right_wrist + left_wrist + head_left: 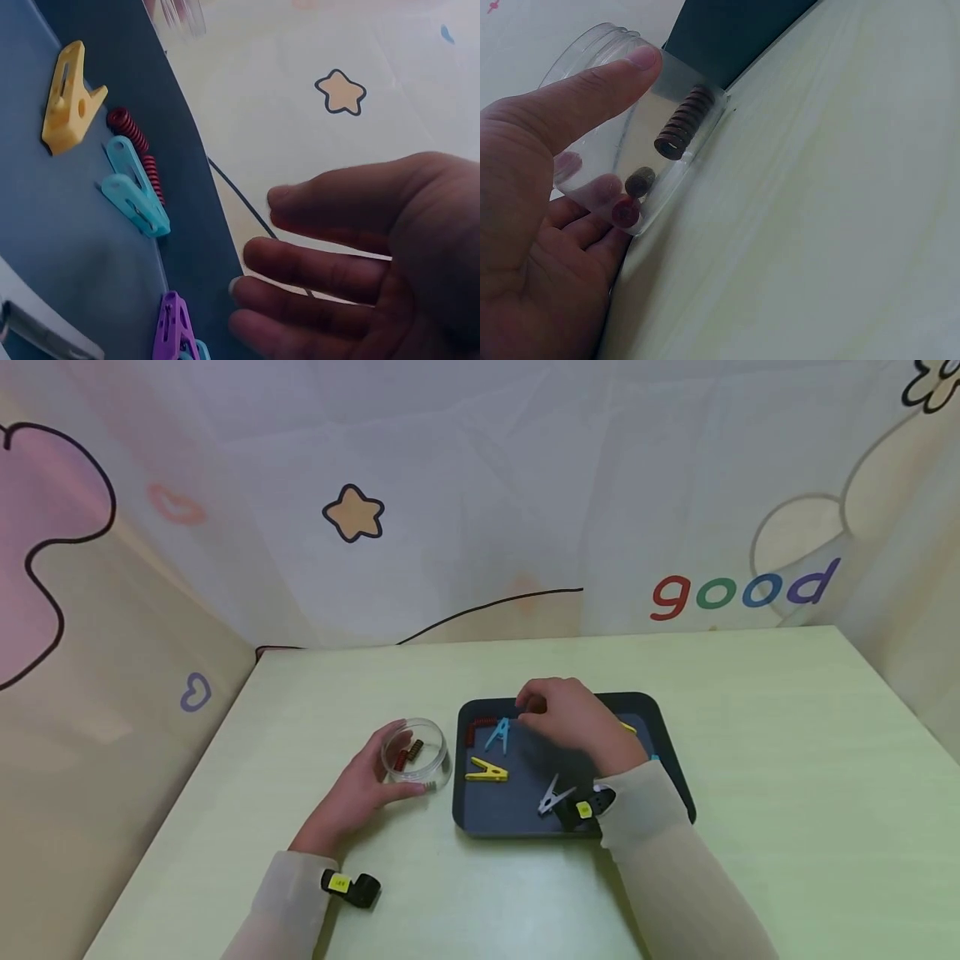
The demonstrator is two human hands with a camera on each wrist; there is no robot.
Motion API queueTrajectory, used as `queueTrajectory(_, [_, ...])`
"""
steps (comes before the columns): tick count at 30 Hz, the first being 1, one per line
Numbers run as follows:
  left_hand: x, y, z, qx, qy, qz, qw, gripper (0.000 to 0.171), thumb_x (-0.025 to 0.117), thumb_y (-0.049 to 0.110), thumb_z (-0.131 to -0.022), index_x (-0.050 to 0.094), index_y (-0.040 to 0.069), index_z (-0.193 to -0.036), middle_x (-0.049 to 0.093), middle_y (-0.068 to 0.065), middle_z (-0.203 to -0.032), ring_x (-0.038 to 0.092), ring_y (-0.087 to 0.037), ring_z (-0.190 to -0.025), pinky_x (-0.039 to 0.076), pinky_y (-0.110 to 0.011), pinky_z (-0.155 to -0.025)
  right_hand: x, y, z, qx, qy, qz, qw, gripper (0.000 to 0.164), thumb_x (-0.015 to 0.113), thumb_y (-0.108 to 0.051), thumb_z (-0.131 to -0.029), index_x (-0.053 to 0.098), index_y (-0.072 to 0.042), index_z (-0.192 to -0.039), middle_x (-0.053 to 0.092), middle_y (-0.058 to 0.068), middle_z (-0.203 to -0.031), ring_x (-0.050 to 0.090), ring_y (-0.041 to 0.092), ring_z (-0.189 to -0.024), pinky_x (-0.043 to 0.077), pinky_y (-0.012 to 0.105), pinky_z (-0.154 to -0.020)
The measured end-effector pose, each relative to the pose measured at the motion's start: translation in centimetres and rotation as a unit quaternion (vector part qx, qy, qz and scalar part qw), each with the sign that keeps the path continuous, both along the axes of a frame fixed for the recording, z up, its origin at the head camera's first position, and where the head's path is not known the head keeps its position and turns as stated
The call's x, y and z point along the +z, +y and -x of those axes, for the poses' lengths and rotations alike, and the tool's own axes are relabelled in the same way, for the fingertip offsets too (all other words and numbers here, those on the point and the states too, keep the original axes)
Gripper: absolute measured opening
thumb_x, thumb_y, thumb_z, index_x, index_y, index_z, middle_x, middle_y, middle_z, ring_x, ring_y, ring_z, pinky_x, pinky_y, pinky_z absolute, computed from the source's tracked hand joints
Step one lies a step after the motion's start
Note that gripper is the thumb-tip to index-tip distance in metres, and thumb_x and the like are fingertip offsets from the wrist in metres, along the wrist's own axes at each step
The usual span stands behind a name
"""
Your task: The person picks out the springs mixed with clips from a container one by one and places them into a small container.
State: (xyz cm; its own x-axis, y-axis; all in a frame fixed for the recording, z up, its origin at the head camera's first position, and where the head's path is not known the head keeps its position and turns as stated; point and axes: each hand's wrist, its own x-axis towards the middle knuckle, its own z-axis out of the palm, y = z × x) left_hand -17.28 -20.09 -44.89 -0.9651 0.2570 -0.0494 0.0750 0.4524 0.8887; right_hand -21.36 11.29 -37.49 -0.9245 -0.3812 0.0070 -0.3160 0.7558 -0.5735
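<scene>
- Left hand grips the jar.
- Right hand: relaxed, looks empty, at the tray's twelve o'clock.
- Probably collecting springs; next likely calls for pinching the red springs at ten.

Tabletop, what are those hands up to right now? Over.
Left hand holds clear jar, springs inside. Right hand apparently empty, above tray's far side. Nothing seen blocking jar's mouth.

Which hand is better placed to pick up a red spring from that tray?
The right hand, I'd judge: it hovers over the tray, close to the red springs there, visibly holding nothing. The left hand is farther off and gripping the clear jar.
</scene>
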Motion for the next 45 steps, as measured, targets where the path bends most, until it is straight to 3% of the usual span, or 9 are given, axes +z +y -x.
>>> queueTrajectory(8, [0.1, 0.0, 0.2, -0.001, 0.007, 0.002, 1.0, 0.096, 0.085, 0.03, -0.073, 0.026, 0.031, -0.149, 0.041, -0.002, -0.152, 0.034, -0.022, -0.144, 0.024, -0.049, -0.12, 0.0, 0.6, 0.4, 0.0, -0.012, -0.015, 1.0, 0.024, 0.062, -0.018, -0.093, 0.065, -0.01, -0.116, 0.069, 0.009, -0.111, 0.062, 0.023, -0.095, 0.055, 0.039, -0.085])
queueTrajectory(28, [0.0, 0.0, 0.3, 0.0, 0.002, -0.006, 1.0, 0.096, 0.085, 0.029, -0.073, 0.026, 0.032, -0.149, 0.04, -0.002, -0.153, 0.034, -0.024, -0.144, 0.024, -0.05, -0.12, -0.6, 1.3, 0.9, -0.015, -0.046, -0.023, 0.999, 0.02, 0.06, -0.013, -0.093, 0.066, -0.008, -0.111, 0.069, 0.01, -0.105, 0.06, 0.022, -0.085, 0.055, 0.034, -0.076])
queueTrajectory(45, [0.3, 0.2, -0.1, 0.006, -0.009, -0.001, 0.9999, 0.096, 0.085, 0.028, -0.074, 0.025, 0.032, -0.149, 0.04, -0.001, -0.153, 0.034, -0.022, -0.144, 0.024, -0.048, -0.12, -1.0, 1.4, 0.6, -0.029, -0.064, -0.037, 0.997, 0.019, 0.058, -0.012, -0.094, 0.067, -0.01, -0.11, 0.068, 0.01, -0.109, 0.06, 0.024, -0.091, 0.056, 0.039, -0.083])
